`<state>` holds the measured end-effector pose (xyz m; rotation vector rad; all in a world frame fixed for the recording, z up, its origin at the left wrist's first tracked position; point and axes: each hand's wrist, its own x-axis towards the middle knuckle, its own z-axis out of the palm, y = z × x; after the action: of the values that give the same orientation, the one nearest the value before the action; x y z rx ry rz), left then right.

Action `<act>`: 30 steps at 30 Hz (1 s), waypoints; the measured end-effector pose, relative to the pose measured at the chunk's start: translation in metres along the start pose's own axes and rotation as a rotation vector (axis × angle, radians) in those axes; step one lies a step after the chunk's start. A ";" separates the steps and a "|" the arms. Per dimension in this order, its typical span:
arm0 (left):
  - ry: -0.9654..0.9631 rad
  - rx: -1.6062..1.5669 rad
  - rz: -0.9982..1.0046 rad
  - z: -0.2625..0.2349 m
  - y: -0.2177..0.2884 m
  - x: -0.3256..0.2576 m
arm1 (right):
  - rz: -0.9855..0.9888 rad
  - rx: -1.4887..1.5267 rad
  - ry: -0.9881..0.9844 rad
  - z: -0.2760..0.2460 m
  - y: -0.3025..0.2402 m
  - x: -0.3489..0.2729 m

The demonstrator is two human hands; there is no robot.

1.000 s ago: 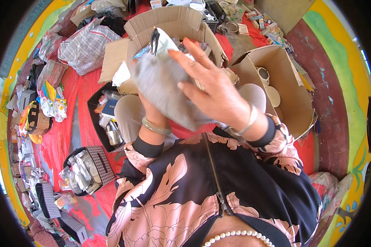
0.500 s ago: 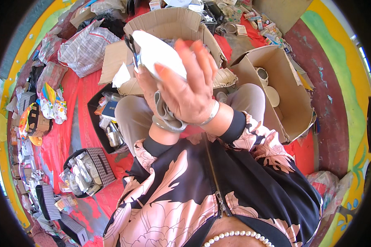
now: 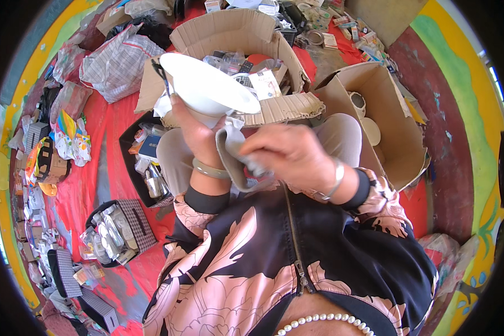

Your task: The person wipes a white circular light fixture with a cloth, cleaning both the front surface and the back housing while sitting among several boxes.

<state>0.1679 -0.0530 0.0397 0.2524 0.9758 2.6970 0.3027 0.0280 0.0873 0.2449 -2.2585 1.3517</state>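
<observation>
My left hand (image 3: 196,130) grips a white bowl (image 3: 204,81) from beneath, tilted with its wide rim up and to the right. A thin black item (image 3: 162,74) sticks up at the bowl's left side by my fingers; its kind is unclear. From the left palm hangs a grey cloth (image 3: 227,150). My right hand (image 3: 297,154), somewhat blurred, has its fingers pinched on the cloth's right part. Just beyond the bowl is an open cardboard box (image 3: 224,32) holding a remote control (image 3: 245,67) and mixed small things.
To the right stands a tall cardboard box (image 3: 395,143) with round pale items inside. At left are a black bin (image 3: 130,168) and a checkered bin (image 3: 135,224), both filled. A plaid bag (image 3: 123,64) lies farther off on the red floor covering (image 3: 109,145).
My right hand has come off the bowl, moving right and down to the cloth. The bowl has shifted left and tipped, showing more of its rim. The cloth hangs more spread out.
</observation>
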 end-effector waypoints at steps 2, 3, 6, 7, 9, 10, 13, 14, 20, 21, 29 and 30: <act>0.084 0.034 0.019 0.000 0.006 0.004 | 0.140 0.105 0.096 -0.032 -0.010 -0.005; 0.130 0.056 0.025 0.000 0.008 0.005 | 0.145 0.116 0.180 -0.048 -0.013 -0.005; 0.142 0.082 0.017 -0.006 0.012 0.006 | 0.352 -0.077 0.283 -0.085 -0.017 -0.003; 0.121 0.068 0.023 -0.008 0.012 0.007 | 0.489 -0.119 0.240 -0.093 -0.012 0.004; 0.121 0.081 0.011 -0.012 0.012 0.007 | 0.596 -0.050 0.200 -0.105 -0.018 0.012; 0.123 0.084 0.003 -0.014 0.010 0.007 | 0.566 0.055 0.204 -0.112 -0.031 0.017; 0.086 0.346 0.123 -0.024 0.003 0.005 | 0.019 0.242 0.418 -0.147 -0.034 0.011; 0.101 0.253 0.060 -0.021 0.006 0.006 | -0.178 0.250 0.478 -0.163 -0.033 0.005; 0.006 0.048 0.003 -0.017 0.016 0.011 | 0.086 0.565 0.928 -0.163 0.053 -0.086; 0.028 0.079 0.068 -0.017 0.017 0.009 | 0.217 0.717 0.884 -0.141 0.065 -0.097; -0.086 0.500 0.399 0.004 0.006 -0.002 | 0.272 0.376 0.621 -0.046 0.024 -0.020; -0.108 0.560 0.448 0.006 0.004 -0.002 | 0.107 -0.212 0.462 -0.044 0.006 -0.003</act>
<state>0.1705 -0.0526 0.0468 0.7993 1.8066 2.6640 0.3170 0.0687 0.0982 -0.2419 -2.0152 1.0711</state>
